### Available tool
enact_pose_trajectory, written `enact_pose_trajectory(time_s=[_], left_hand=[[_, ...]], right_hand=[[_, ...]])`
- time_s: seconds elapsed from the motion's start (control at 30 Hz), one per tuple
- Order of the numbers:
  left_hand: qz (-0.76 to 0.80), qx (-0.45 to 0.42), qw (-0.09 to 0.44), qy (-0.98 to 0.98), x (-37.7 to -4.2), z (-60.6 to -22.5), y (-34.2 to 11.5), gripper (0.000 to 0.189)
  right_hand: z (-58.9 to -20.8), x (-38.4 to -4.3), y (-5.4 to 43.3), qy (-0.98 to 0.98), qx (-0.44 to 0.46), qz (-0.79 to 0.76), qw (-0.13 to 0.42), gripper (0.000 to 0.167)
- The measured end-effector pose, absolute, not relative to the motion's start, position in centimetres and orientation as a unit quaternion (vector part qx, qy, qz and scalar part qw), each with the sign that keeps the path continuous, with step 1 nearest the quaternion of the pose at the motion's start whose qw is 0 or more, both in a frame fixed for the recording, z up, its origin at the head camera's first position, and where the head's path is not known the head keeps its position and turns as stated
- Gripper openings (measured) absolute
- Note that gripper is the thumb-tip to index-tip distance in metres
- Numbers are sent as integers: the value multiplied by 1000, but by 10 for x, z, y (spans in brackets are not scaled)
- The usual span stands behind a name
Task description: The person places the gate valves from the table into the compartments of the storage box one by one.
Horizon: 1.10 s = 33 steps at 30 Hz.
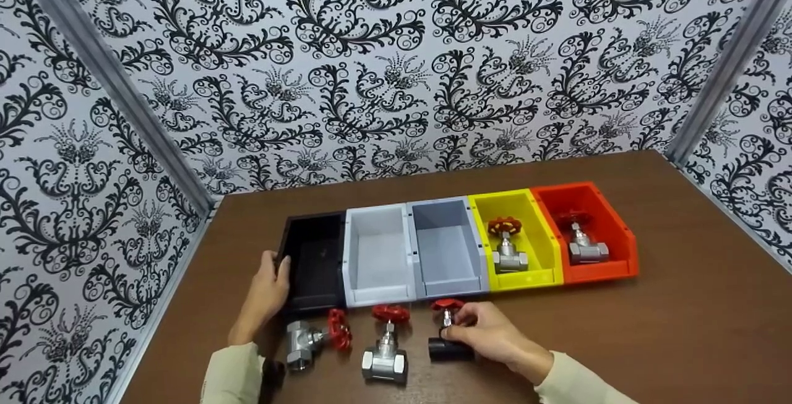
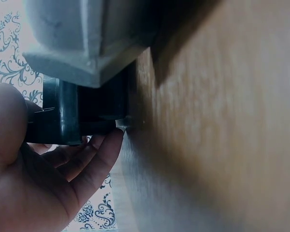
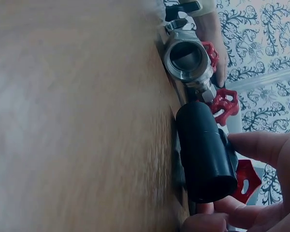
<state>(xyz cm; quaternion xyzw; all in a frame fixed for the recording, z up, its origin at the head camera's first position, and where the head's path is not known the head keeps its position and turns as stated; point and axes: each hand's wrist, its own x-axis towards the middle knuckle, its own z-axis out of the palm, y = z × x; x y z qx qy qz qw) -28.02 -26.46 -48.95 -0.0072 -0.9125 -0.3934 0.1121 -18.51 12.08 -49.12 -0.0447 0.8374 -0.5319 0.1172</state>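
My left hand (image 1: 270, 287) holds the left side of the black bin (image 1: 314, 302), with its fingers (image 2: 99, 162) along the outside wall. With thumb and fingers, my right hand (image 1: 495, 336) grips a black-bodied valve (image 1: 447, 349) by its neck, below the red handwheel (image 1: 447, 304). In the right wrist view the black pipe body (image 3: 200, 150) lies close over the table. To its left a steel gate valve (image 1: 385, 357) with a red handwheel stands upright. Another steel valve (image 1: 301, 343) lies on its side in front of the black bin, its handwheel pointing right.
Joined to the black bin in a row are a white bin (image 1: 380, 296), a grey bin (image 1: 448, 287), a yellow bin (image 1: 533, 279) and a red bin (image 1: 622, 268). One steel valve (image 1: 510, 258) sits in the yellow bin, another (image 1: 586, 249) in the red. Patterned walls surround the brown table (image 1: 693, 305).
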Motion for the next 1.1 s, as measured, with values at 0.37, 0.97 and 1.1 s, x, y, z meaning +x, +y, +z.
enact_pose_trajectory(time_s=[0.37, 0.97, 1.1], left_hand=[[-393, 7, 90, -915, -279, -490, -268, 22], [-398, 10, 95, -912, -280, -490, -265, 23], [-403, 11, 94, -910, -280, -490, -264, 22]], right_hand=[[-490, -182, 120, 819, -105, -554, 111, 25], [-488, -187, 133, 784, -35, -606, 128, 24], [-488, -187, 135, 775, -30, -616, 136, 28]])
